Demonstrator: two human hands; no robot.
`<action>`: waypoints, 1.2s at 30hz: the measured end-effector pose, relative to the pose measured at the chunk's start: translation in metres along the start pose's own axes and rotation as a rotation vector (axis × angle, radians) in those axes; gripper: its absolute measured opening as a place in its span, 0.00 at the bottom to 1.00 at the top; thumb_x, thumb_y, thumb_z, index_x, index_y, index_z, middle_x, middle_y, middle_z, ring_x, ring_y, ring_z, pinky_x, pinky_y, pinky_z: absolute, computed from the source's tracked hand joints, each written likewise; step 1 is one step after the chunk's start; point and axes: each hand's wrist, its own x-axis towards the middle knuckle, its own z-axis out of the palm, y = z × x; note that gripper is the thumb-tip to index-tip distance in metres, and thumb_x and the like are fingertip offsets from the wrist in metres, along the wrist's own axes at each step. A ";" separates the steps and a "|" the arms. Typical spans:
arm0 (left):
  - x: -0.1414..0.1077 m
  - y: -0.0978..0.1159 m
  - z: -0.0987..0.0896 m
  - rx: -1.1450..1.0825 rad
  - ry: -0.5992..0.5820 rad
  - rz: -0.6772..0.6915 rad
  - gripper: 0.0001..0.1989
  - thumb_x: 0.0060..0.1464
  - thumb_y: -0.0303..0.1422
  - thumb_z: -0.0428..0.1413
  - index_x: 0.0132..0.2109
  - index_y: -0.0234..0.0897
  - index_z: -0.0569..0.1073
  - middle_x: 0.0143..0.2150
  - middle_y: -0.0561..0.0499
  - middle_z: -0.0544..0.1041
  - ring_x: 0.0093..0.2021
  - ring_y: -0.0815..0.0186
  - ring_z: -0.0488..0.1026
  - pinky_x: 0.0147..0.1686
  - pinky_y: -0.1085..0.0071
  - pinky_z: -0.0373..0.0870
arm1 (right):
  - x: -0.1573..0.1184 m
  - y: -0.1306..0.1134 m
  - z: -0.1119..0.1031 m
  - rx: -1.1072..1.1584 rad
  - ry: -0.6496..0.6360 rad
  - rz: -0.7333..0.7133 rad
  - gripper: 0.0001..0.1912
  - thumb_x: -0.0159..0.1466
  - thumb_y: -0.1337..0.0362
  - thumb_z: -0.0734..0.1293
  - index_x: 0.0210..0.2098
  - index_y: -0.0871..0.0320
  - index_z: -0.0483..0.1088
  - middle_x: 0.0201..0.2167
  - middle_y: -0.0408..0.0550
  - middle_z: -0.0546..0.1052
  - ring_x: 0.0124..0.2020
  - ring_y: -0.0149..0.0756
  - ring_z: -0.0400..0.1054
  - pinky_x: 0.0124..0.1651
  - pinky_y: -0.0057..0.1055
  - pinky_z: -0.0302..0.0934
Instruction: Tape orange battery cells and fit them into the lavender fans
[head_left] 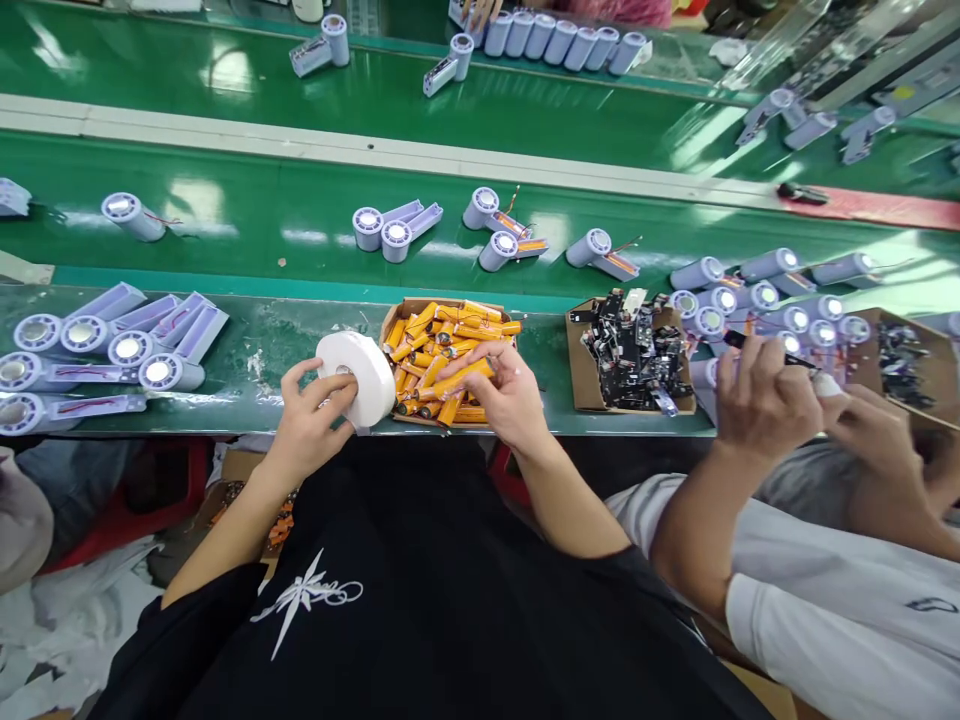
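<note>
My left hand is closed on a roll of white tape, its fingers at the hub of the roll. The roll stands tilted just left of a cardboard box heaped with orange cylindrical batteries with thin wires. Over the right side of that box, my right hand pinches one orange battery between thumb and fingers. Part of its grip is hidden behind the hand.
Lavender fan housings stand grouped at left; more lie on the green conveyor. At right is a box of black circuit boards. Beside me a co-worker's hand holds a dark tool. Another hand shows at the far side.
</note>
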 end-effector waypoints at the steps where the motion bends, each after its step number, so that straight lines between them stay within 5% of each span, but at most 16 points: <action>1: 0.002 0.002 -0.002 0.017 -0.021 0.009 0.27 0.55 0.22 0.61 0.60 0.49 0.79 0.52 0.45 0.85 0.66 0.43 0.68 0.65 0.38 0.69 | 0.003 -0.005 0.002 0.106 0.022 0.037 0.26 0.69 0.34 0.70 0.47 0.48 0.65 0.33 0.41 0.79 0.34 0.38 0.77 0.45 0.39 0.77; 4: 0.007 0.006 -0.009 0.061 -0.078 0.052 0.28 0.56 0.21 0.61 0.61 0.49 0.79 0.54 0.45 0.84 0.67 0.43 0.65 0.61 0.44 0.73 | 0.008 -0.019 0.006 0.276 -0.031 0.153 0.30 0.68 0.30 0.66 0.50 0.48 0.67 0.35 0.42 0.74 0.32 0.36 0.72 0.41 0.36 0.77; 7: 0.013 0.010 -0.016 0.100 -0.116 0.101 0.29 0.59 0.20 0.60 0.64 0.49 0.79 0.56 0.46 0.84 0.66 0.46 0.66 0.60 0.49 0.73 | 0.005 -0.026 0.006 0.247 -0.151 0.227 0.28 0.72 0.36 0.65 0.58 0.50 0.72 0.43 0.48 0.77 0.42 0.40 0.75 0.48 0.38 0.78; 10: 0.015 0.012 -0.018 0.144 -0.137 0.128 0.30 0.62 0.20 0.59 0.66 0.51 0.78 0.57 0.49 0.85 0.64 0.49 0.68 0.62 0.51 0.71 | 0.002 -0.025 -0.001 0.014 -0.195 0.073 0.28 0.71 0.40 0.70 0.61 0.50 0.77 0.51 0.51 0.80 0.53 0.45 0.77 0.56 0.42 0.77; 14: 0.013 0.016 -0.016 0.185 -0.163 0.153 0.30 0.65 0.20 0.58 0.68 0.51 0.77 0.59 0.50 0.85 0.61 0.51 0.71 0.61 0.53 0.72 | 0.004 -0.026 -0.005 -0.276 -0.104 -0.118 0.24 0.67 0.45 0.77 0.58 0.49 0.82 0.61 0.52 0.82 0.64 0.51 0.76 0.55 0.43 0.79; 20: 0.023 0.018 -0.018 0.257 -0.192 0.250 0.29 0.67 0.21 0.57 0.69 0.51 0.76 0.59 0.52 0.85 0.55 0.52 0.70 0.61 0.53 0.74 | 0.014 -0.028 -0.008 -0.440 -0.249 -0.015 0.23 0.67 0.49 0.78 0.57 0.54 0.82 0.50 0.52 0.88 0.53 0.52 0.84 0.58 0.42 0.78; 23: 0.025 0.018 -0.020 0.245 -0.168 0.264 0.27 0.69 0.23 0.57 0.69 0.53 0.76 0.58 0.54 0.86 0.52 0.53 0.70 0.60 0.53 0.72 | 0.015 -0.023 -0.006 -0.314 -0.331 0.052 0.25 0.65 0.48 0.79 0.57 0.53 0.80 0.48 0.50 0.88 0.52 0.51 0.84 0.59 0.44 0.78; 25: 0.022 0.022 -0.016 0.250 -0.102 0.218 0.26 0.69 0.28 0.60 0.69 0.54 0.76 0.57 0.53 0.86 0.49 0.52 0.69 0.58 0.51 0.71 | 0.011 -0.016 0.008 -0.072 -0.220 0.059 0.32 0.64 0.43 0.79 0.60 0.52 0.76 0.51 0.51 0.88 0.53 0.50 0.84 0.60 0.46 0.79; 28: 0.015 0.041 -0.002 0.264 0.037 0.069 0.24 0.66 0.39 0.65 0.67 0.53 0.77 0.50 0.46 0.86 0.47 0.50 0.67 0.56 0.45 0.66 | 0.003 -0.005 0.043 0.288 0.185 -0.036 0.40 0.64 0.37 0.77 0.66 0.47 0.66 0.57 0.54 0.85 0.55 0.49 0.84 0.62 0.51 0.78; 30: 0.008 0.058 0.007 0.221 0.110 0.020 0.24 0.64 0.45 0.67 0.65 0.50 0.79 0.45 0.43 0.85 0.47 0.49 0.67 0.55 0.44 0.64 | 0.004 -0.001 0.055 0.361 0.322 -0.102 0.41 0.64 0.36 0.76 0.68 0.44 0.62 0.57 0.54 0.85 0.56 0.50 0.84 0.62 0.54 0.79; 33: -0.007 0.067 0.011 0.108 0.112 0.050 0.22 0.61 0.42 0.69 0.61 0.50 0.81 0.41 0.45 0.83 0.46 0.51 0.68 0.55 0.45 0.64 | 0.016 -0.007 0.028 0.231 0.318 -0.199 0.40 0.63 0.37 0.78 0.66 0.44 0.62 0.56 0.54 0.85 0.58 0.52 0.83 0.60 0.55 0.79; 36: -0.027 0.028 -0.002 0.141 0.059 -0.008 0.23 0.59 0.36 0.69 0.62 0.50 0.81 0.45 0.44 0.84 0.49 0.49 0.70 0.57 0.44 0.65 | 0.028 -0.019 -0.033 0.071 0.458 -0.382 0.37 0.70 0.36 0.70 0.70 0.41 0.59 0.64 0.54 0.80 0.65 0.51 0.78 0.62 0.54 0.78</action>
